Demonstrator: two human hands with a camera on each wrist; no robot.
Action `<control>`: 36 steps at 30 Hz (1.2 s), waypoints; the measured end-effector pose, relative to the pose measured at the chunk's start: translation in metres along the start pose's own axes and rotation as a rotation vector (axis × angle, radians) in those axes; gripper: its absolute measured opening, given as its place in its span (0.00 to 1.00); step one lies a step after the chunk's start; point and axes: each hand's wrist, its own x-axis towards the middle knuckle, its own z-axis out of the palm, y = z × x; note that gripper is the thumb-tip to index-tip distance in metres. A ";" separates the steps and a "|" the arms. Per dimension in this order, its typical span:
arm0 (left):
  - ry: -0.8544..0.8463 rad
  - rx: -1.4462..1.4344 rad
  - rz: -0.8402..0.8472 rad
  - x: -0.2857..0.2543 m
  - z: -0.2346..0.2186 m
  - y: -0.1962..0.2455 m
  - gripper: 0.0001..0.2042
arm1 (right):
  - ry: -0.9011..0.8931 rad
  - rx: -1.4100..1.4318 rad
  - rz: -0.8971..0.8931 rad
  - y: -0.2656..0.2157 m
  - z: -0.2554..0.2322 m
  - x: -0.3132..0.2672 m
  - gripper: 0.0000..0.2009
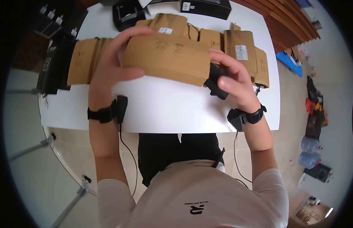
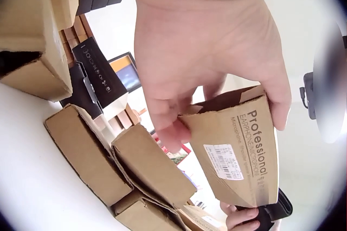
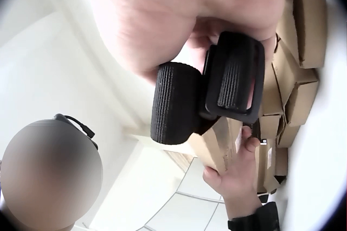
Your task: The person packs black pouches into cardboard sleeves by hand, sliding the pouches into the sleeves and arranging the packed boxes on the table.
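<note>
A brown cardboard box (image 1: 167, 57) is held above the white table, tilted. The left hand (image 1: 115, 60) grips its left end; in the left wrist view that hand (image 2: 206, 52) pinches the box (image 2: 238, 155), which bears a white label and the word "Professional". At the box's other end the right hand (image 1: 235, 78) holds a black strap with a buckle (image 1: 216, 83). The right wrist view has the strap's ribbed loops (image 3: 176, 103) under the right hand (image 3: 190, 20). Whether the strap is partly inside the box cannot be told.
More cardboard boxes (image 1: 82, 62) stand along the back of the white table (image 1: 172, 114), some at the right (image 1: 241, 53). Black boxes (image 1: 206, 8) lie at the far edge, and one (image 1: 51, 66) stands at the left. Cables hang from both wrist cameras.
</note>
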 end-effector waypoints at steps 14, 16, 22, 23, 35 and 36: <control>0.034 0.025 -0.030 0.006 0.009 0.004 0.36 | 0.204 -0.184 -0.179 0.001 0.000 0.001 0.22; 0.053 0.025 0.004 0.007 0.009 0.001 0.37 | 0.241 -0.149 -0.118 0.001 0.002 0.000 0.22; 0.117 0.024 0.043 0.008 0.008 -0.004 0.37 | 0.205 0.034 -0.245 0.011 -0.002 0.005 0.28; 0.141 0.003 0.016 0.008 0.010 -0.002 0.37 | 0.194 0.091 -0.271 0.013 -0.003 0.005 0.28; 0.129 -0.092 -0.064 0.006 0.014 0.004 0.38 | 0.263 0.049 -0.291 0.013 0.005 0.004 0.27; 0.131 -0.080 -0.061 0.007 0.011 0.001 0.38 | 0.259 0.082 -0.276 0.012 0.006 0.004 0.28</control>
